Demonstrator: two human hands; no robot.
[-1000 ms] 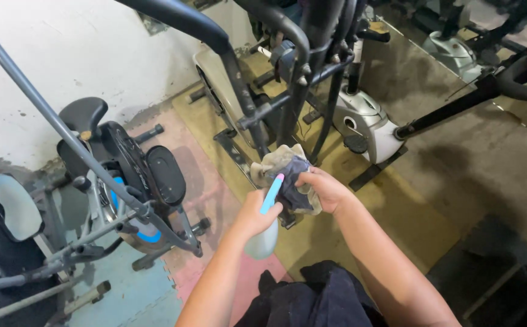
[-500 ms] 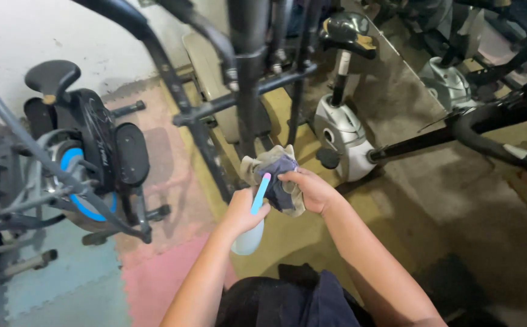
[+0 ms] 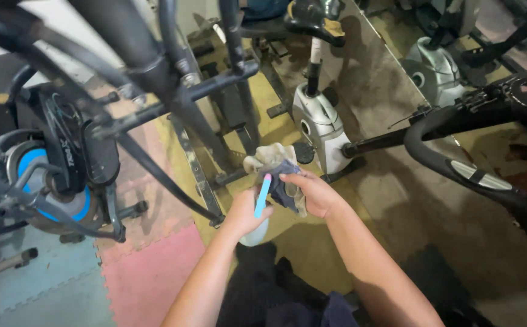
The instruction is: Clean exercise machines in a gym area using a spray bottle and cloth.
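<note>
My left hand (image 3: 245, 215) grips a pale spray bottle (image 3: 256, 232) with a light-blue trigger (image 3: 262, 195), held upright at chest height. My right hand (image 3: 312, 192) holds a crumpled beige and dark-blue rag (image 3: 275, 166) right against the bottle's nozzle. Both hands meet in the middle of the view, above my dark trousers (image 3: 275, 297). A black frame of an exercise machine (image 3: 160, 79) rises just in front and to the left of the hands.
An elliptical trainer with a blue-ringed flywheel (image 3: 45, 175) stands at the left on pink and blue foam floor tiles (image 3: 148, 266). A grey exercise bike (image 3: 321, 124) stands ahead. Black handlebars (image 3: 463, 163) reach in from the right over a dirty concrete floor (image 3: 451, 236).
My view has swung to the right and closer to the machines. The hands keep the bottle and rag together, with the rag held against the nozzle throughout.
</note>
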